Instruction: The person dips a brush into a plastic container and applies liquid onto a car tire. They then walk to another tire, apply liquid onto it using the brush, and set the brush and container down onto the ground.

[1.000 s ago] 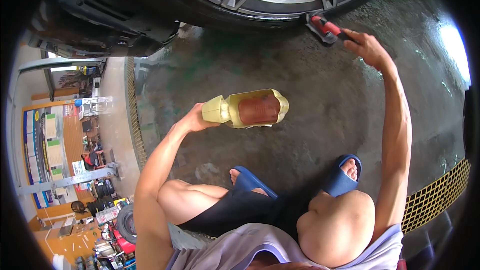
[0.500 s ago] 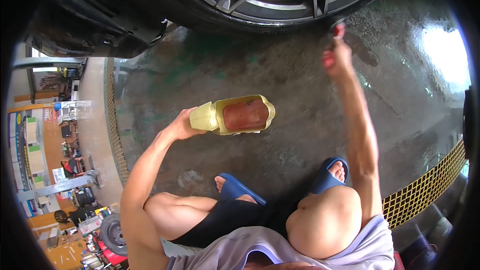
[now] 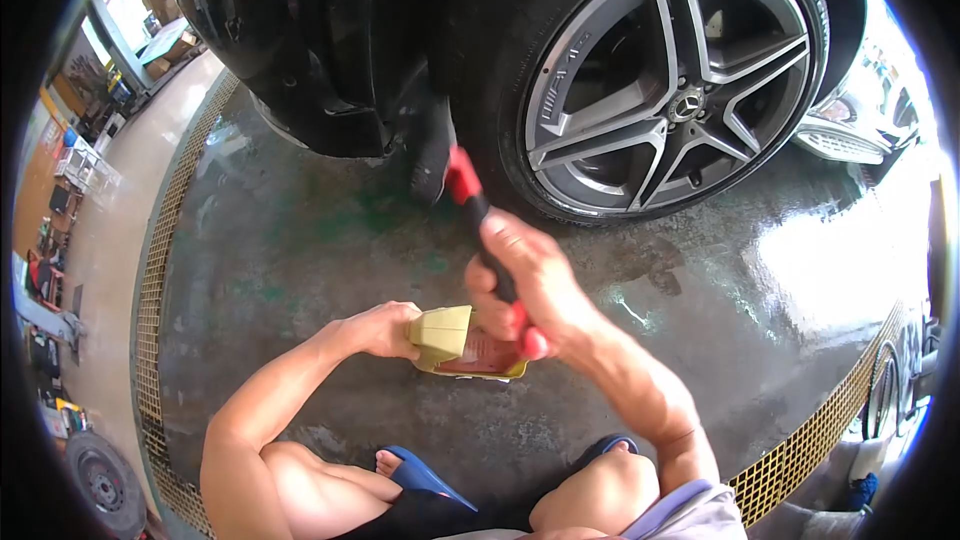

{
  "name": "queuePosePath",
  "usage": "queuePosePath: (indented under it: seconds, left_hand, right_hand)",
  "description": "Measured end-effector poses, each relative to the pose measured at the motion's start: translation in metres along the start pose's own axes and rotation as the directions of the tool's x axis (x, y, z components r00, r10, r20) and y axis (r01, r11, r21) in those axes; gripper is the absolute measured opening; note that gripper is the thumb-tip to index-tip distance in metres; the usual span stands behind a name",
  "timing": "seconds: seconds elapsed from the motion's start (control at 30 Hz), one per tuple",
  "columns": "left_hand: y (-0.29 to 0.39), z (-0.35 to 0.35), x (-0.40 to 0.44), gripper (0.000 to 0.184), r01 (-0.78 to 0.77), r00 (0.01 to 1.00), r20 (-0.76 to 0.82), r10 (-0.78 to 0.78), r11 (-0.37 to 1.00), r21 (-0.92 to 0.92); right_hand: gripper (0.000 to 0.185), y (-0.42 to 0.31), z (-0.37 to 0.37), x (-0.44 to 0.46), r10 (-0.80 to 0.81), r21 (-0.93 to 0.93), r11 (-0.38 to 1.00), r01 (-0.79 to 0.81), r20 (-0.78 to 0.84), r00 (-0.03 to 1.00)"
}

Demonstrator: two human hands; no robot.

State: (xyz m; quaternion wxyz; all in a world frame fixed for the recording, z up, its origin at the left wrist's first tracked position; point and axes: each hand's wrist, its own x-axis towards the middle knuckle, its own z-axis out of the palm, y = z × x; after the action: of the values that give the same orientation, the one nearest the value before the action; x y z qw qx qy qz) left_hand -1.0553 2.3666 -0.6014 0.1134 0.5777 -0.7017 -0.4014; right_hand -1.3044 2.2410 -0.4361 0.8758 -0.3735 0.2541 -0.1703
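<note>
My left hand (image 3: 385, 330) grips the handle end of a cut-open yellow container (image 3: 440, 333). Reddish-brown contents show inside it, partly behind my right hand. My right hand (image 3: 525, 280) is wrapped round the black and red handle of a brush (image 3: 465, 180). The dark brush head, blurred, points up beside the left edge of the black tire (image 3: 500, 70). To the right of the brush is the silver and black alloy wheel (image 3: 687, 105).
Black bodywork (image 3: 300, 50) hangs over the wet floor (image 3: 300, 240) at the upper left. Yellow floor gratings (image 3: 800, 460) run along both sides. A loose wheel (image 3: 105, 485) lies at the lower left. My feet in blue slippers (image 3: 420, 478) are below the container.
My right hand has swung left with the brush, from below the wheel's right side to beside the tire's left edge. The view has tilted up, showing the whole wheel. My left hand still holds the container.
</note>
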Motion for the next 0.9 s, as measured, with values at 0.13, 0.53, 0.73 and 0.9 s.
queuePosePath:
  seconds: [0.13,0.53,0.73,0.9]
  left_hand:
    - [0.005,-0.002,-0.003,0.037,0.035,0.999,0.015,-0.035,0.999,0.016]
    - [-0.003,0.011,-0.010,0.035,0.058,0.996,-0.068,-0.059,0.998,-0.013]
    - [0.000,0.009,-0.002,0.035,0.191,0.980,0.034,-0.194,0.979,0.072]
    - [-0.014,0.013,-0.008,0.041,0.025,0.999,-0.033,-0.026,1.000,-0.005]
  right_hand:
    - [0.048,-0.086,-0.003,-0.033,-0.698,-0.633,0.572,0.522,-0.040,0.715]
    - [0.070,-0.126,-0.031,0.019,-0.746,-0.782,-0.593,-0.190,0.446,0.494]
    - [0.071,-0.004,-0.109,0.037,-0.208,-0.500,-0.862,0.087,0.505,0.838]
    - [0.057,-0.112,-0.070,-0.011,-0.499,-0.565,-0.816,-0.126,0.576,0.648]
